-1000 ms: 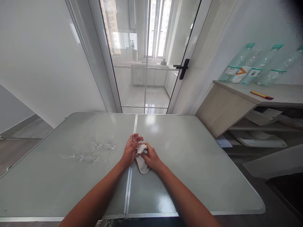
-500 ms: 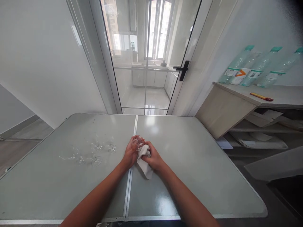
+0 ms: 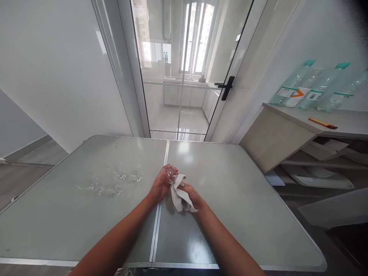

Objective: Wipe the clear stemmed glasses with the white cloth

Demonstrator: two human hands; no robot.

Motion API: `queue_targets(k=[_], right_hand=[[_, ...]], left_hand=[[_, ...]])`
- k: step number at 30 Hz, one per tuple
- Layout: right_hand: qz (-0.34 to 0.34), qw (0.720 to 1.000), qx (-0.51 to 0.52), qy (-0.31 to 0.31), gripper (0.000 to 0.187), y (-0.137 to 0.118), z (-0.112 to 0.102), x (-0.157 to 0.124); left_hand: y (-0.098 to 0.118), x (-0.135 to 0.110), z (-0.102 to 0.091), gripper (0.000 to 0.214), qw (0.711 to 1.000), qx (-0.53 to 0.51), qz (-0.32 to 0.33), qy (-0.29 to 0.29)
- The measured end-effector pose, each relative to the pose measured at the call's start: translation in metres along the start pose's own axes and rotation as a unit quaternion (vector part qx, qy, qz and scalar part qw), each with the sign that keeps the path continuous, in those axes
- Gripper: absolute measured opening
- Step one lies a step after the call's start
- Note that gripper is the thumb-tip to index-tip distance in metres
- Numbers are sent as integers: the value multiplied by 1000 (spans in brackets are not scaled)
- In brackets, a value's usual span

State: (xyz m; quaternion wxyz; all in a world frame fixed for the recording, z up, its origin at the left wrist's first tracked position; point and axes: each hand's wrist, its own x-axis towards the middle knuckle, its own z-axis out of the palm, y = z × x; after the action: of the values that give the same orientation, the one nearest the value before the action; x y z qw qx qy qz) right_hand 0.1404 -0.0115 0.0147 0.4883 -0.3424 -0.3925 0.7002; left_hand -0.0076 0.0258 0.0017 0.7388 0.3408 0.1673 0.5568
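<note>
Over the table's middle seam, my left hand (image 3: 160,183) is wrapped round the bowl of a clear wine glass (image 3: 170,173). My right hand (image 3: 191,192) grips a white cloth (image 3: 181,195), pressed against the lower end of the glass. Part of the cloth drapes below my right fingers, and the glass's stem and foot are hidden by it. On the left half of the table, several clear stemmed glasses (image 3: 118,193) stand or lie in a loose group; their thin outlines are hard to make out.
The grey table (image 3: 230,214) has a metal rim and a centre seam. Beyond it stands a glass door with a black handle (image 3: 227,88). At the right, a wooden shelf (image 3: 258,142) bears several clear bottles (image 3: 313,96) and a yellow-red packet (image 3: 322,123).
My right hand has turned, and the cloth now hangs across it, spread further to the right. The glass bowl is tilted more upright in my left hand. The view has shifted slightly.
</note>
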Motion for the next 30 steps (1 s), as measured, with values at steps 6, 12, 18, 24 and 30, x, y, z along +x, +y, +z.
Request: queue_targets(k=[6, 12, 18, 24, 30], right_hand=[[-101, 966, -229, 64, 29, 1, -4, 1], [-145, 919, -356, 86, 21, 6, -10, 1], [19, 999, -35, -21, 45, 2, -13, 6], [-90, 958, -267, 44, 25, 4, -17, 2], [-101, 961, -247, 74, 24, 10, -15, 5]], left_hand=[[-1, 1, 3, 50, 997, 64, 34, 30], [-2, 1, 4, 51, 992, 108, 58, 23], [-2, -1, 2, 53, 1000, 20, 14, -8], [-4, 1, 4, 49, 996, 75, 50, 1], [-4, 1, 3, 49, 996, 80, 42, 25]])
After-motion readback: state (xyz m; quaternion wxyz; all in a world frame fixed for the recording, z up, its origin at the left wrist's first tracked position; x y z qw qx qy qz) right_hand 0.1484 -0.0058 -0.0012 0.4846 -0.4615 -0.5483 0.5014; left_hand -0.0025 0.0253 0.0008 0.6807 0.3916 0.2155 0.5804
